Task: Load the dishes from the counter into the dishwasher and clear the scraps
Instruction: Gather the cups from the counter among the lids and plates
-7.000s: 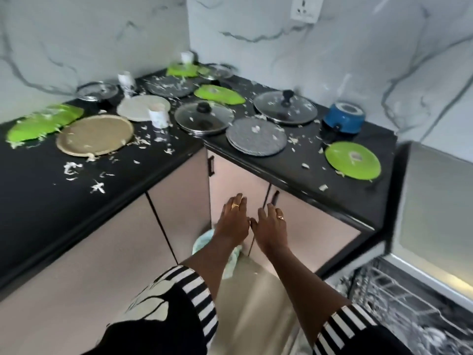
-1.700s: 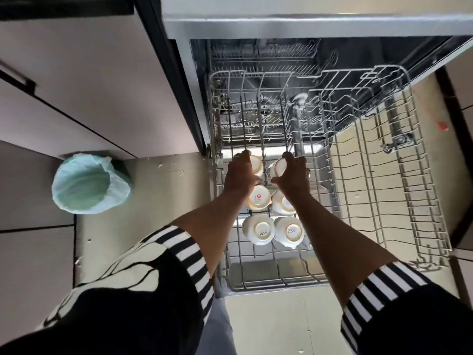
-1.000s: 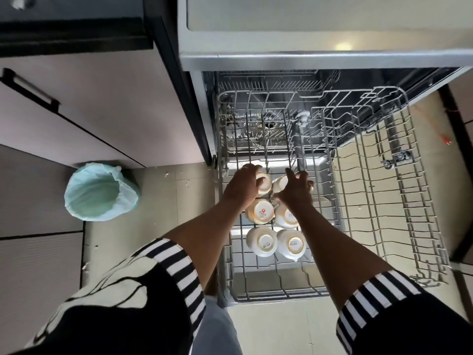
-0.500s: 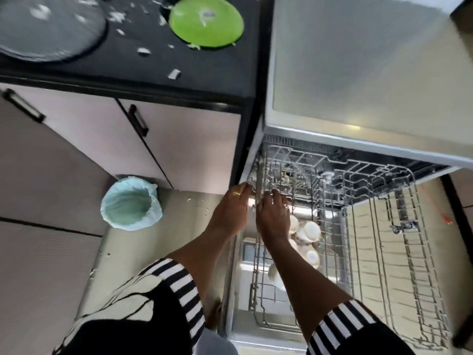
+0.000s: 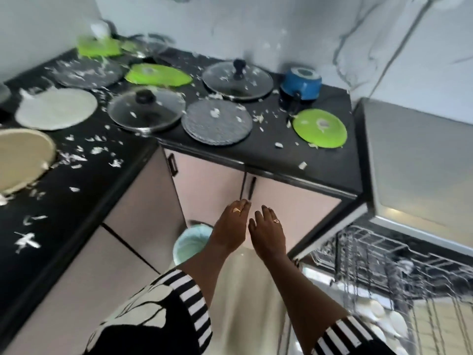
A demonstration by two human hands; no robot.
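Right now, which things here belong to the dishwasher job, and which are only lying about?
Job: round green plate, grey speckled plate, glass lid with black knob, blue metal pot, white scraps, wire dishwasher rack, pale green bin.
Not the job: black cabinet handle, marble wall.

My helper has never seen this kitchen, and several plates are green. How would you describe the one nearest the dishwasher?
Follow the black counter right to its end beside the open dishwasher. There, in front of the blue pot, lies the green plate. Only this green one lies right of the grey plate.
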